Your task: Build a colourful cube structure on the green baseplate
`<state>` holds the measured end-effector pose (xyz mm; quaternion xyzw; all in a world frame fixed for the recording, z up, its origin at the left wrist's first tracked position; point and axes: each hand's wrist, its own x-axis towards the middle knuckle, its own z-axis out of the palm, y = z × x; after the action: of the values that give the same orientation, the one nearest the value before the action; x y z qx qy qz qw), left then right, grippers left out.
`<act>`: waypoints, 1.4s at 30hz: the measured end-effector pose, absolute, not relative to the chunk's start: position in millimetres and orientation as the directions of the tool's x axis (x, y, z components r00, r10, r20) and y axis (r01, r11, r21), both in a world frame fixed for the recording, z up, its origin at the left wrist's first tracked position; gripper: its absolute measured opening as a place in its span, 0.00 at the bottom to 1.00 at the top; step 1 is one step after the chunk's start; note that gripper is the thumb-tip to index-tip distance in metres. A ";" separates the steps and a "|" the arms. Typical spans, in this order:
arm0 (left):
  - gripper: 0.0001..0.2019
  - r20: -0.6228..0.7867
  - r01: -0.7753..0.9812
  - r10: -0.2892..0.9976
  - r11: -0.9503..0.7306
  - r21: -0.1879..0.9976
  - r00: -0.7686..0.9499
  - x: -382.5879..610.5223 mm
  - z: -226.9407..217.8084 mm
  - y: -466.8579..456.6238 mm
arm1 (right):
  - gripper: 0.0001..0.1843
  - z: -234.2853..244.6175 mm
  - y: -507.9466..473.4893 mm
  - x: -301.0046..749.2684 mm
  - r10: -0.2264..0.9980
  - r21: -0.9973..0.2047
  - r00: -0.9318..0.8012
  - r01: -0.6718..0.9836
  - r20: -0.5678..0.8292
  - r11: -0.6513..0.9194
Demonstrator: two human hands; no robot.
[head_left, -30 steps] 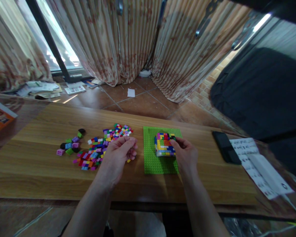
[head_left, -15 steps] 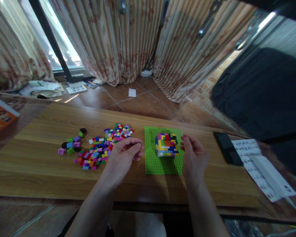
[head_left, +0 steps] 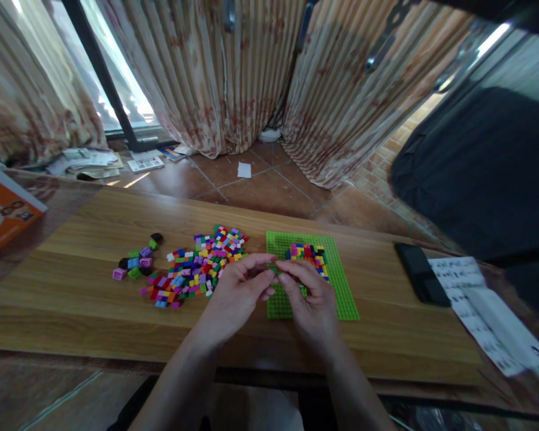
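Observation:
My left hand is closed in a pinch, its fingertips meeting those of my right hand over the left side of the green baseplate. Between the fingertips is a small brick, mostly covered and apparently dark green. My right thumb and forefinger also close in on it. On the baseplate, just behind my right hand, stands a block-shaped build of many-coloured toy bricks, its near side partly hidden by that hand. Left of my left hand spreads a pile of loose small bricks.
Several larger bricks lie further left on the wooden table. At the right are a black phone and a written sheet with a white device on it. An orange-and-white package is at far left.
My right hand has moved left from the baseplate's right edge to meet my left hand. My left hand has shifted slightly right. The view has turned a little.

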<state>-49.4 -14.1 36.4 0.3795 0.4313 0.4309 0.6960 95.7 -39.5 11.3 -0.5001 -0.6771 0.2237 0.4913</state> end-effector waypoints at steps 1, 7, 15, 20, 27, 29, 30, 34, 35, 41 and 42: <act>0.15 -0.264 -0.275 0.926 0.336 0.901 0.269 -49.2 36.7 -14.2 | 0.12 10.9 -39.3 95.4 0.902 -0.805 -0.024 0.442 0.431 0.396; 0.19 -0.211 -0.246 0.929 0.291 0.925 0.304 -51.2 37.3 -16.3 | 0.13 12.1 -40.3 94.0 0.924 -0.846 -0.084 0.377 0.373 0.375; 0.18 -0.212 -0.230 0.937 0.280 0.932 0.279 -52.3 35.0 -15.0 | 0.07 16.0 -40.2 96.7 0.947 -0.907 -0.022 0.280 0.321 0.315; 0.18 -0.221 -0.229 0.938 0.284 0.931 0.266 -50.7 34.6 -15.1 | 0.03 15.1 -40.2 97.2 0.949 -0.897 -0.016 0.319 0.316 0.304; 0.13 -0.273 -0.125 0.951 0.291 0.948 0.146 -51.3 30.2 -11.5 | 0.06 3.6 -30.9 130.3 0.824 -0.784 0.353 0.599 0.443 0.164; 0.12 -0.280 -0.110 0.951 0.295 0.949 0.135 -52.1 30.3 -10.7 | 0.08 0.5 -26.6 140.4 0.800 -0.747 0.409 0.661 0.439 0.072; 0.11 -0.285 -0.107 0.949 0.300 0.948 0.136 -52.3 30.9 -10.6 | 0.09 -0.7 -24.6 143.6 0.795 -0.729 0.421 0.684 0.435 0.037; 0.09 -0.307 -0.106 0.941 0.323 0.940 0.142 -52.0 35.1 -11.3 | 0.09 -4.7 -18.8 144.6 0.771 -0.686 0.441 0.728 0.459 -0.008; 0.09 -0.306 -0.107 0.941 0.323 0.940 0.143 -52.1 35.9 -11.5 | 0.10 -5.4 -18.0 143.2 0.766 -0.683 0.442 0.731 0.467 -0.005; 0.09 -0.291 -0.127 0.946 0.310 0.942 0.144 -54.3 36.7 -12.1 | 0.09 -9.3 -15.1 141.8 0.744 -0.722 0.489 0.692 0.455 -0.013; 0.09 -0.293 -0.129 0.945 0.311 0.942 0.144 -54.6 36.5 -12.1 | 0.10 -10.7 -14.2 142.8 0.741 -0.739 0.507 0.673 0.441 -0.020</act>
<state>-54.6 -12.1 36.5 0.4082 0.5001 0.4215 0.6369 142.8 -14.2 -10.7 -0.7135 -0.4954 0.0343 0.4943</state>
